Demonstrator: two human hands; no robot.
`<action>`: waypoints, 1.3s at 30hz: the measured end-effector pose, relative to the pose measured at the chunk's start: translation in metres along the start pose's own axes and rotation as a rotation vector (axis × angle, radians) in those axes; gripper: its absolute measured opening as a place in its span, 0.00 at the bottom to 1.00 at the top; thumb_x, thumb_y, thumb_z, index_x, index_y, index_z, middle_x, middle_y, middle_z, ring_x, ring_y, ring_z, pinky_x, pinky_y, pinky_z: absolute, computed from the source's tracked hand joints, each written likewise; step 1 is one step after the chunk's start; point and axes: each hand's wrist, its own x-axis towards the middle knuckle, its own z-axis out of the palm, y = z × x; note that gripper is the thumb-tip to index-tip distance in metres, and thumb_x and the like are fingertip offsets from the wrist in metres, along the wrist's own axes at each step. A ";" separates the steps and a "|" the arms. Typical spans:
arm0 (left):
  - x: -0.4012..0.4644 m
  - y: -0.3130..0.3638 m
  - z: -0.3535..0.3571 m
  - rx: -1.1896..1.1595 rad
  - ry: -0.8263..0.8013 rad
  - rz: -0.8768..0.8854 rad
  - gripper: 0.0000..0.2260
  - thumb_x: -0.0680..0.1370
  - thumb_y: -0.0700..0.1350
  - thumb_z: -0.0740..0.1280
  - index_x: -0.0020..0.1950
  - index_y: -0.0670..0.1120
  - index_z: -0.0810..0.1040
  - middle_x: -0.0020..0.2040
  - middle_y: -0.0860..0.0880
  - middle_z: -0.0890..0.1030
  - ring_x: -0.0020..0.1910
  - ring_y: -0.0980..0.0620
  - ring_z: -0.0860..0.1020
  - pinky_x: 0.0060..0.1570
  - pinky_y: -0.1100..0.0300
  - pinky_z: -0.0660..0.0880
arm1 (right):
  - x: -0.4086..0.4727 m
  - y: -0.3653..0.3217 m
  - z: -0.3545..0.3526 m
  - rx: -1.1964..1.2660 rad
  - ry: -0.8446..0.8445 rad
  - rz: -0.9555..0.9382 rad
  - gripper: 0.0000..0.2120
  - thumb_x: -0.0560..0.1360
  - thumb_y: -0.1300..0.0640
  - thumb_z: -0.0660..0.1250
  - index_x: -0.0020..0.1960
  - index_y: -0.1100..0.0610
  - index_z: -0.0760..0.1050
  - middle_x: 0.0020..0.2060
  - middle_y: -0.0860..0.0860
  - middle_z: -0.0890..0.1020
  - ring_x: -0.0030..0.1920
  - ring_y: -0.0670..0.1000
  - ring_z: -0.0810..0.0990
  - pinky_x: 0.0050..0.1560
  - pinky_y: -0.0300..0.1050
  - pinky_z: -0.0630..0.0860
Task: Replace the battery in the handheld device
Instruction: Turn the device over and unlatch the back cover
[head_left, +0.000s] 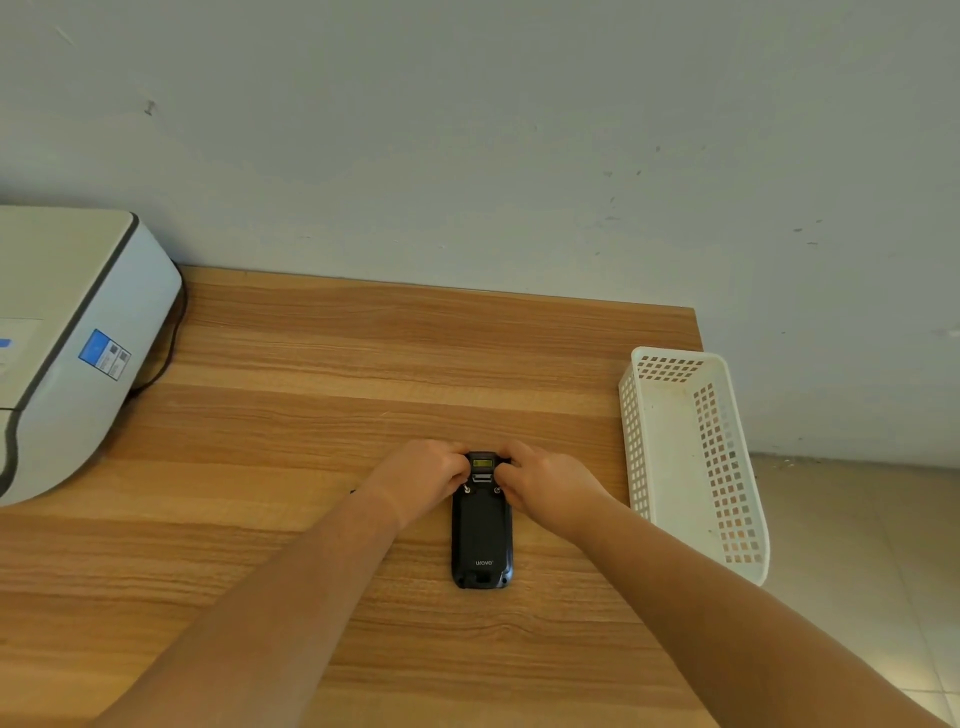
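Both hands' fingers curled, pinching far end of black urovo handheld device (482, 535): left hand (422, 480), right hand (545, 486). Device face-down, mid wooden table (311, 395), white basket (691, 457) right. Judgement: work both latches evenly, keep body flat

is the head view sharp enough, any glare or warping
Head view: soft even light, no glare; the handheld device is sharp enough to read its logo; wide-angle bends the table edge and basket; faint shadows under the left hand and right hand.
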 end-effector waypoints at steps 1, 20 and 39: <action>0.000 0.001 0.000 -0.006 0.000 -0.005 0.10 0.81 0.45 0.61 0.53 0.44 0.82 0.60 0.50 0.80 0.53 0.50 0.79 0.52 0.54 0.75 | 0.001 0.000 0.000 -0.005 0.000 -0.003 0.05 0.74 0.58 0.71 0.47 0.59 0.79 0.50 0.55 0.80 0.35 0.53 0.79 0.25 0.44 0.74; -0.009 0.006 -0.005 -0.067 0.011 -0.072 0.13 0.82 0.46 0.60 0.63 0.47 0.79 0.72 0.51 0.72 0.66 0.51 0.73 0.66 0.57 0.68 | 0.004 -0.002 -0.008 0.114 -0.045 0.086 0.13 0.82 0.53 0.58 0.60 0.57 0.77 0.62 0.51 0.75 0.49 0.53 0.80 0.45 0.46 0.77; -0.005 0.006 -0.001 0.015 0.004 -0.076 0.12 0.82 0.47 0.60 0.57 0.47 0.81 0.62 0.50 0.80 0.57 0.49 0.78 0.56 0.52 0.75 | 0.006 -0.002 0.009 0.119 0.123 0.067 0.07 0.79 0.58 0.65 0.49 0.60 0.80 0.47 0.55 0.79 0.36 0.55 0.79 0.32 0.49 0.77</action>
